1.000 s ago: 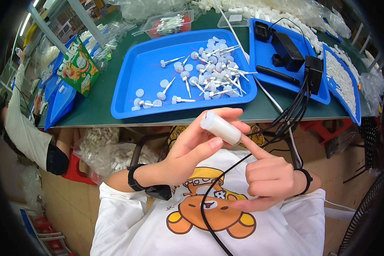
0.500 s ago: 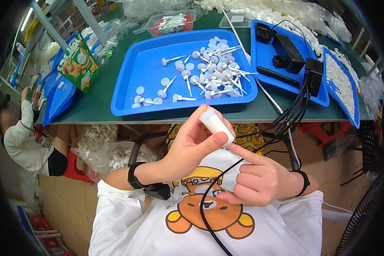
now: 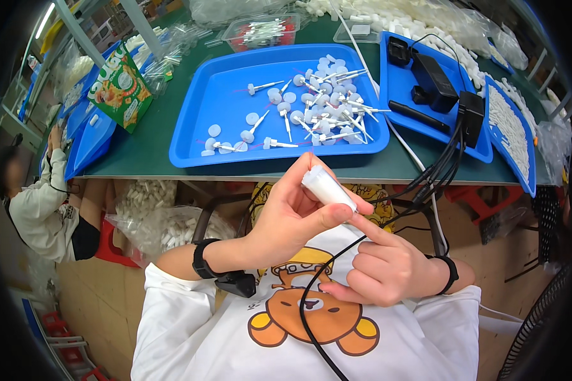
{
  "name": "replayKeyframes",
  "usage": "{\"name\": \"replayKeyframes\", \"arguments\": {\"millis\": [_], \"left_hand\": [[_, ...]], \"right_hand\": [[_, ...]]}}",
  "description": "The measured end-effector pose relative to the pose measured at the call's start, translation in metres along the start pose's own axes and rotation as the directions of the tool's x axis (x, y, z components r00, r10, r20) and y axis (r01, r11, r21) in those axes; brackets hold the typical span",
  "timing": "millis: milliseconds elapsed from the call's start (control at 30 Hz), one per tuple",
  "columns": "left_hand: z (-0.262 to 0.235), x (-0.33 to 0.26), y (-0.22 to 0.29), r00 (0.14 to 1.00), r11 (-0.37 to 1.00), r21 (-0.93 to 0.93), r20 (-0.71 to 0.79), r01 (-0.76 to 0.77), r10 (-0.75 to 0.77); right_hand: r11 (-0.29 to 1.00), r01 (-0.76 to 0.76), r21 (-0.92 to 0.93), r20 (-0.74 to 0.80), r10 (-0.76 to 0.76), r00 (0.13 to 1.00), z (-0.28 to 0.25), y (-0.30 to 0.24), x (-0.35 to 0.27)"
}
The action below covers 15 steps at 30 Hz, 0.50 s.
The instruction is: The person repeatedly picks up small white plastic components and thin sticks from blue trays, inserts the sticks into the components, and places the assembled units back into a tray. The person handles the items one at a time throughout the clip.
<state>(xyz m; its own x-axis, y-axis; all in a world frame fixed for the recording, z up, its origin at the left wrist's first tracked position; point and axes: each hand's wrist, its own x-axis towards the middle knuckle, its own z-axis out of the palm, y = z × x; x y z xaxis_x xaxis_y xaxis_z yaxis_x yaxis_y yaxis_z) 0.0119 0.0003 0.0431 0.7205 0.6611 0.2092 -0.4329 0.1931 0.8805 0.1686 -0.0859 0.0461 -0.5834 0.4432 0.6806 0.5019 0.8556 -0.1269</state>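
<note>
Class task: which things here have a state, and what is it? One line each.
White tube, tilted
Left hand, closed around the tube
Right hand, index finger extended, three fingers folded
Large blue tray, holding white sticks and discs
Green packet, standing tilted
Clear box, holding red and white pieces

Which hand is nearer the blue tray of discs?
Left: the left hand, holding the white cylinder, is just below the blue tray in the picture; the right hand is lower, over the shirt.
</note>
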Motion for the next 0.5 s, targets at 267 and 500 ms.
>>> {"name": "replayKeyframes", "arguments": {"millis": [267, 500], "left_hand": [[0.000, -0.005, 0.012, 0.999, 0.995, 0.097, -0.032, 0.033, -0.030], [-0.058, -0.050, 0.087, 0.912, 0.973, 0.206, -0.369, -0.108, 0.179]], "right_hand": [[0.998, -0.008, 0.066, 0.038, 0.005, 0.999, 0.000, -0.001, 0.004], [0.990, 0.001, 0.142, 0.177, -0.026, 0.984, -0.015, -0.002, 0.012]]}}
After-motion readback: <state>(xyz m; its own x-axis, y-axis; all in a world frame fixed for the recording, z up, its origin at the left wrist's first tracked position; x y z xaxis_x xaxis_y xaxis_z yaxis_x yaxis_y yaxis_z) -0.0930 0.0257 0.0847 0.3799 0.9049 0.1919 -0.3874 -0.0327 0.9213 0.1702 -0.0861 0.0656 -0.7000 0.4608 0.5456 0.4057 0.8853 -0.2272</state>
